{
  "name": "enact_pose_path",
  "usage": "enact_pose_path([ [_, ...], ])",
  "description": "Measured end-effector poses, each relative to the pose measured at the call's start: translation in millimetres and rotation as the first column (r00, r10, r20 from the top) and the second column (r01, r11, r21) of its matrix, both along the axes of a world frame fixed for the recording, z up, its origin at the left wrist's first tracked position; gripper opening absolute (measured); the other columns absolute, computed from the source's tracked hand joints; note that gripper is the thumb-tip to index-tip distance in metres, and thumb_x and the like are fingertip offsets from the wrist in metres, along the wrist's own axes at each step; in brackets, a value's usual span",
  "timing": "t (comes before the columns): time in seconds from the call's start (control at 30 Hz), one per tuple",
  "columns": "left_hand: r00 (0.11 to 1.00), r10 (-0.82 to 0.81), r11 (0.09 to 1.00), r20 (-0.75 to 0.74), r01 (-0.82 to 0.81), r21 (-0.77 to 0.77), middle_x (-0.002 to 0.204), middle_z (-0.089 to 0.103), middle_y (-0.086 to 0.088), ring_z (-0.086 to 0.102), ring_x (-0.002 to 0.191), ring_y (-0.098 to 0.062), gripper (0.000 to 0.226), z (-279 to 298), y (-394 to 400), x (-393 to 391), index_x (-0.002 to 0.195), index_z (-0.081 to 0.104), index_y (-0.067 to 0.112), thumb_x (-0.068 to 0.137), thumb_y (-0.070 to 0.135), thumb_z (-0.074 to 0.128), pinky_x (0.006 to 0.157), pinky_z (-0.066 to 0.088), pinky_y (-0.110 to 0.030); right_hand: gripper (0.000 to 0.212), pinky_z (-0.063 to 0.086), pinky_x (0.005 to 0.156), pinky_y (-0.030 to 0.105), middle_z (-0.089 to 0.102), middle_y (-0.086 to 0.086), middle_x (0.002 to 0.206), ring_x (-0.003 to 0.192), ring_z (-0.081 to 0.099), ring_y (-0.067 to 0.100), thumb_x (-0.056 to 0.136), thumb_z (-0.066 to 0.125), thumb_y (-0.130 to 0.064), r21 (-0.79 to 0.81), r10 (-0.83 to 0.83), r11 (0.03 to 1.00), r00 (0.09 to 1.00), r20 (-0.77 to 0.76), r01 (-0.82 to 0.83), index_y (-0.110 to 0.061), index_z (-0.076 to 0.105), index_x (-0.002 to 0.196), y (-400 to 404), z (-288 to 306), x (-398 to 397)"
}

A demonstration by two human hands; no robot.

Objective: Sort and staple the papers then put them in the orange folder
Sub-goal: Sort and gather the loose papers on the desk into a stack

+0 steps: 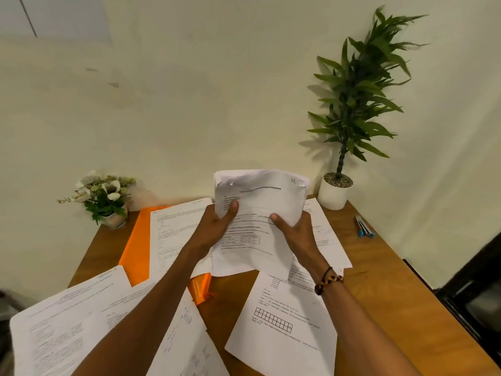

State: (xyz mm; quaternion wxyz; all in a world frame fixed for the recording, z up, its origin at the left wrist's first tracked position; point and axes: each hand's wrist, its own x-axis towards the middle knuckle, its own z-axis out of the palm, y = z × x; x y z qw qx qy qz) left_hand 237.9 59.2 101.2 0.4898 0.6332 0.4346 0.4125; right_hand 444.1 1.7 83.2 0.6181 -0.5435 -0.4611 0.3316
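Note:
Both hands hold up a small stack of printed papers (260,213) above the middle of the table. My left hand (217,226) grips its left edge, thumb on the front. My right hand (292,232) grips the right side, thumb on the front too. The stack's top corners are curled and worn. An orange folder (137,248) lies flat at the left, mostly covered by a loose sheet (176,234). More loose sheets lie near me: a pile at the lower left (81,329) and one with a grid drawing (282,321) at the lower right. I see no stapler.
The wooden table (385,289) stands against a pale wall. A white-flower bouquet (104,196) sits at the back left corner, a potted green plant (339,185) at the back right. Pens with blue caps (364,227) lie near the right edge. Dark furniture (474,299) stands at right.

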Motion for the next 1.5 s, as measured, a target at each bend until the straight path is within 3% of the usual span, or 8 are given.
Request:
enact_pose_path([
  [0.37, 0.993, 0.077, 0.996, 0.089, -0.073, -0.046, 0.098, 0.074, 0.010, 0.072, 0.094, -0.013, 0.019, -12.7, -14.8, 11.2, 0.105, 0.061, 0.037, 0.097, 0.050, 0.051, 0.068, 0.057, -0.021, 0.024, 0.062, 0.074, 0.026, 0.073, -0.009, 0.105, 0.097, 0.072, 0.010, 0.090, 0.076, -0.029, -0.058, 0.001, 0.998, 0.998, 0.060, 0.003, -0.026, 0.064, 0.110, 0.2, -20.2, -4.2],
  [0.63, 0.998, -0.013, 0.997, 0.057, 0.017, -0.079, 0.095, 0.079, 0.010, 0.076, 0.087, -0.011, 0.025, 14.2, -21.9, -4.6, 0.111, 0.065, 0.032, 0.097, 0.050, 0.053, 0.072, 0.063, -0.027, 0.016, 0.060, 0.076, 0.027, 0.073, -0.008, 0.099, 0.092, 0.071, 0.009, 0.091, 0.074, -0.021, -0.048, 0.005, 0.999, 0.985, 0.175, 0.004, -0.027, 0.066, 0.104, -5.1, 1.6, 9.1],
  [0.73, 0.994, -0.052, 0.995, 0.098, 0.060, -0.075, 0.107, 0.078, 0.004, 0.076, 0.096, -0.016, 0.037, 23.9, -22.5, -19.3, 0.118, 0.068, 0.024, 0.097, 0.051, 0.054, 0.084, 0.062, -0.038, 0.033, 0.058, 0.079, 0.032, 0.072, 0.003, 0.108, 0.100, 0.070, 0.019, 0.088, 0.078, -0.022, -0.137, 0.065, 0.990, 0.988, 0.143, -0.045, -0.013, 0.064, 0.117, -11.8, 0.5, 15.3],
  [0.87, 0.936, 0.067, 0.984, 0.345, -0.005, -0.177, 0.115, 0.075, -0.012, 0.072, 0.108, -0.031, 0.046, 23.9, -15.9, -22.3, 0.123, 0.067, 0.012, 0.099, 0.050, 0.053, 0.095, 0.056, -0.049, 0.050, 0.054, 0.074, 0.023, 0.065, -0.002, 0.112, 0.104, 0.064, 0.016, 0.086, 0.080, -0.030, -0.292, 0.168, 0.948, 0.978, 0.125, -0.126, -0.012, 0.051, 0.123, -22.2, -16.6, 11.4],
  [0.97, 0.942, 0.151, 0.982, 0.299, -0.106, -0.159, 0.107, 0.077, -0.008, 0.074, 0.102, -0.028, 0.046, 12.2, -20.6, -17.8, 0.119, 0.068, 0.017, 0.099, 0.054, 0.049, 0.090, 0.060, -0.045, 0.064, 0.060, 0.085, 0.029, 0.070, 0.001, 0.122, 0.113, 0.068, 0.021, 0.079, 0.085, -0.037, -0.297, 0.244, 0.931, 0.967, 0.074, -0.212, -0.014, 0.056, 0.131, -29.4, -27.0, 13.6],
  [1.13, 0.945, 0.168, 0.985, 0.279, -0.174, -0.004, 0.083, 0.076, 0.005, 0.075, 0.083, -0.015, 0.034, 25.4, -27.4, -12.1, 0.099, 0.068, 0.023, 0.103, 0.048, 0.044, 0.071, 0.060, -0.030, 0.033, 0.062, 0.087, 0.043, 0.077, 0.004, 0.110, 0.103, 0.073, 0.025, 0.087, 0.079, -0.020, -0.134, 0.253, 0.962, 0.961, 0.111, -0.238, -0.013, 0.069, 0.117, -43.2, 16.1, 14.1],
  [1.3, 0.957, 0.133, 0.970, 0.258, -0.179, 0.164, 0.069, 0.068, 0.015, 0.069, 0.071, -0.002, 0.031, 47.2, -30.8, 4.8, 0.087, 0.062, 0.025, 0.103, 0.044, 0.043, 0.062, 0.056, -0.018, 0.033, 0.062, 0.082, 0.030, 0.077, -0.009, 0.105, 0.100, 0.073, 0.012, 0.090, 0.073, -0.005, 0.145, 0.120, 0.981, 0.991, 0.066, -0.129, -0.031, 0.069, 0.110, -49.7, 57.2, 10.9],
  [1.5, 0.976, 0.097, 0.987, 0.195, -0.120, 0.109, 0.080, 0.074, 0.005, 0.073, 0.078, -0.008, 0.030, 23.9, -35.6, 18.6, 0.094, 0.067, 0.024, 0.102, 0.043, 0.045, 0.066, 0.059, -0.022, 0.023, 0.063, 0.084, 0.043, 0.075, -0.008, 0.100, 0.096, 0.072, 0.011, 0.090, 0.076, -0.024, 0.023, 0.027, 0.999, 0.990, 0.136, -0.030, -0.035, 0.064, 0.105, -44.5, 25.9, 5.1],
])
